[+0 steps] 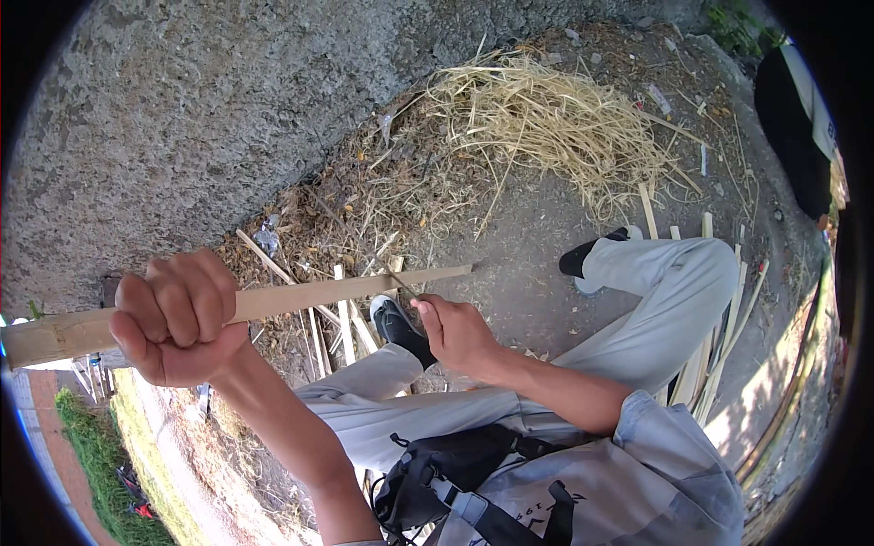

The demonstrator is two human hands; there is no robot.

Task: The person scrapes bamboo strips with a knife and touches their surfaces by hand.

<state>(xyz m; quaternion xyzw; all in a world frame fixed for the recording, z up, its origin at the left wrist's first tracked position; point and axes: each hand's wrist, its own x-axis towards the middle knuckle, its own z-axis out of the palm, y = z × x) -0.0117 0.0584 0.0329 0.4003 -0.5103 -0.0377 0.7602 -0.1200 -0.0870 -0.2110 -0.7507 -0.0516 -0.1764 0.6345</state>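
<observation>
My left hand (177,314) is closed in a fist round a long, pale split bamboo strip (309,294), which runs from the left rim of the picture to a narrow end ahead of my body. In my right hand (455,338) is a small knife, its thin dark blade (399,283) lying across the strip not far from that narrow end. The knife's handle is hidden inside my fingers. Below the strip, my shoes and light trousers show on either side.
A heap of pale, curly shavings (555,118) lies on the ground ahead. A rough grey wall (209,109) rises at the left. Cut strips (344,318) lie by my left shoe, more beside my right leg. Another person's dark-clad leg (790,136) is at the far right.
</observation>
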